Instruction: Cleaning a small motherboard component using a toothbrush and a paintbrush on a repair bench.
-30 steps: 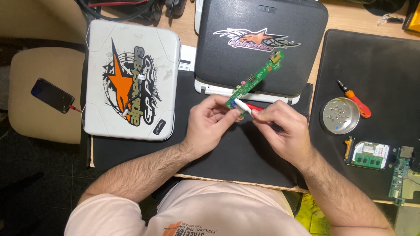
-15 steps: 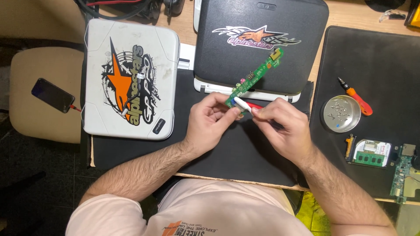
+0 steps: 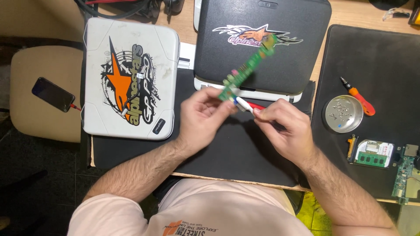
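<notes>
Far left, a phone lies on a beige stool, and a white laptop sits shut on the desk, well clear of the work. Next comes the left hand, raised above the black mat, its fingers pinched on the lower end of a narrow green board that slants up and to the right over the black laptop. The upper part of the board is blurred, so its details cannot be read. Just right of that grip, the right hand has its fingers closed on a small red-and-white tool, whose white tip meets the board's lower end beside the left fingertips. To do this well, it seems wise to hold the board by its edges, keep it steady with the left hand, and apply the tip lightly, since the thin board would likely flex. Farther right rest a round metal dish, an orange screwdriver, a drive and another green board.
</notes>
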